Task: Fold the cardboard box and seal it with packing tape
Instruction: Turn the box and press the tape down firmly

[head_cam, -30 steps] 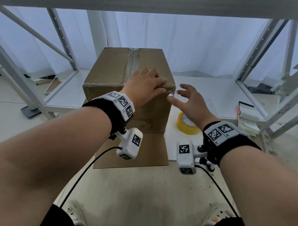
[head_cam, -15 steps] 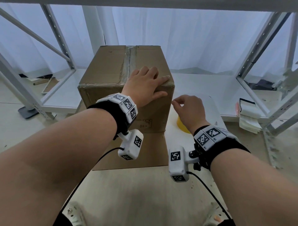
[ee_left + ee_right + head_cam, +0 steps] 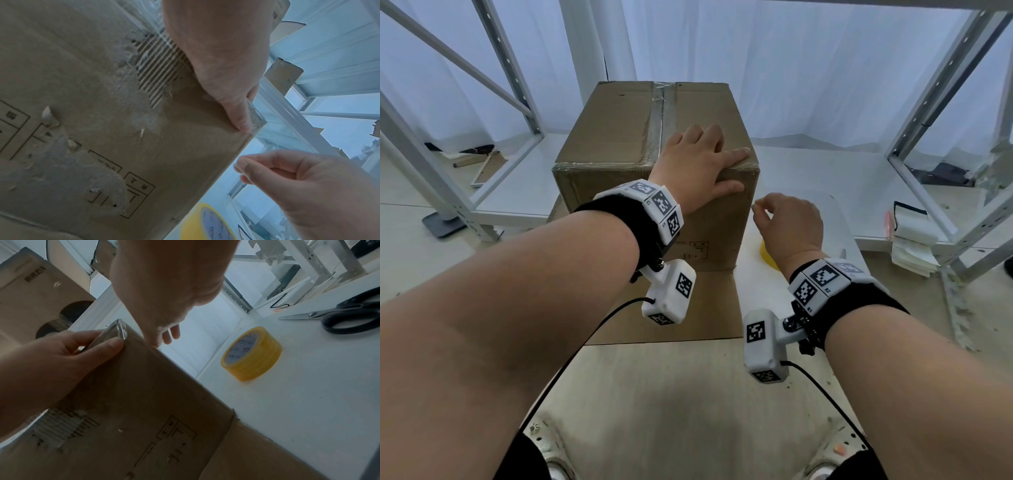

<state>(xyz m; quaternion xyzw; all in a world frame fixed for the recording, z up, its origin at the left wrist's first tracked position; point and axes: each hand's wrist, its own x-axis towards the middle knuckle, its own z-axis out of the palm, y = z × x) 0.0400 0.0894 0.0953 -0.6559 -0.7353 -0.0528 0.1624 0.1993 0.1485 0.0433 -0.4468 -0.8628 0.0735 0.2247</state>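
The brown cardboard box (image 3: 619, 137) stands closed on the white table (image 3: 825, 178), with clear tape (image 3: 662, 116) along its top seam and front top edge. My left hand (image 3: 702, 164) lies flat on the top near the right front corner. Its thumb presses a shiny strip of clear tape (image 3: 255, 116) down on the front face at that corner. My right hand (image 3: 787, 222) hovers just right of the box's front right edge. Its fingers are curled, thumb and forefinger close together, and I see nothing between them. The yellow tape roll (image 3: 251, 353) lies on the table below it.
Black scissors (image 3: 349, 316) lie on the table right of the roll. A flat cardboard sheet (image 3: 688, 308) sticks out under the box toward me. White metal shelf frames (image 3: 928, 113) stand left and right, with stacked papers (image 3: 911, 236) on the right shelf.
My right hand has closed from spread fingers into a pinch and dropped below the box's corner. My left hand stays pressed on the top edge.
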